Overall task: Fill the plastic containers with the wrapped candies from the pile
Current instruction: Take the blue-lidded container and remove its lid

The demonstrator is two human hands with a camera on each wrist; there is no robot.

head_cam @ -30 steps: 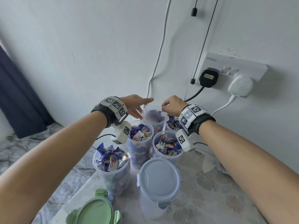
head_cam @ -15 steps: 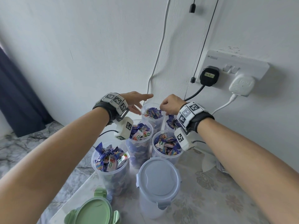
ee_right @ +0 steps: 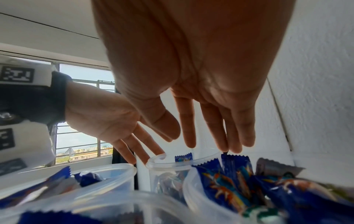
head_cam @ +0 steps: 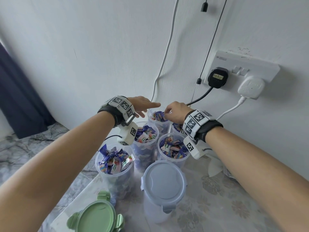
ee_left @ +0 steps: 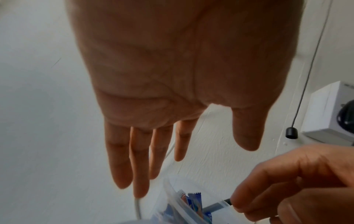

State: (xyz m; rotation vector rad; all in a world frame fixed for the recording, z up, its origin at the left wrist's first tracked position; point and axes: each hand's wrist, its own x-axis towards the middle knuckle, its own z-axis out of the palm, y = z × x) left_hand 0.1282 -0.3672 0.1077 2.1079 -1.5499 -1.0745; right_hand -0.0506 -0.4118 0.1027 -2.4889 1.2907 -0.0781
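Step in hand, as judged: topping up rearmost clear plastic cylindrical container (head_cam: pixel 158 117), last of cluster, holding blue wrapped candies (head_cam: pixel 158 116).

Right hand (head_cam: pixel 175 113): fingers (ee_right: pixel 226 130) extended downward, slightly spread, tips just above candy wrappers; holding nothing visible.

Left hand (head_cam: pixel 142 106): fingers (ee_left: pixel 134 159) straight, close together, empty, hovering just beside container rim.

Candy pile not in view. Next move likely needs pressing candies level or fetching more.
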